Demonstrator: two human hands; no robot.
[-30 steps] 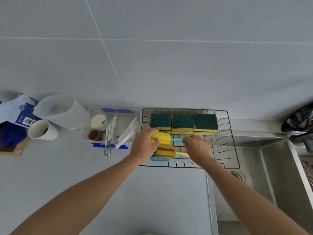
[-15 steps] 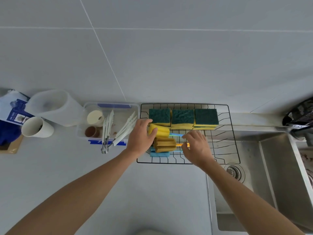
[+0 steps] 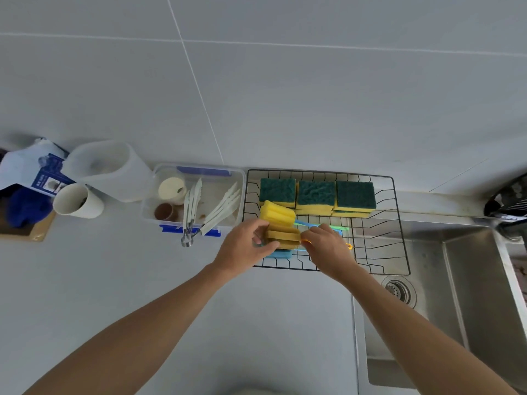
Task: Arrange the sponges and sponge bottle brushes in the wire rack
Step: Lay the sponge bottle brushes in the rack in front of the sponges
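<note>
A black wire rack (image 3: 397,223) sits on the counter beside the sink. Three stacks of green-topped yellow sponges (image 3: 316,195) line its back row. In front of them lie sponge bottle brushes: a bright yellow head (image 3: 278,213) with a blue-green handle, an orange-yellow head (image 3: 283,238) below it, and a blue head (image 3: 281,254) at the rack's front. My left hand (image 3: 245,249) grips the left end of the orange-yellow brush head. My right hand (image 3: 328,246) pinches that brush's orange handle, whose ring end (image 3: 349,246) shows past my fingers.
Left of the rack stands a clear plastic box (image 3: 242,178) holding tongs, white utensils and small cups. Further left are a translucent jug (image 3: 105,169), a white cup (image 3: 77,201) and a blue packet. The steel sink (image 3: 456,295) with its drain lies right of the rack.
My left hand dropped from the bright yellow brush head to the orange-yellow one just below it. My right hand shifted slightly toward the front, onto the orange handle.
</note>
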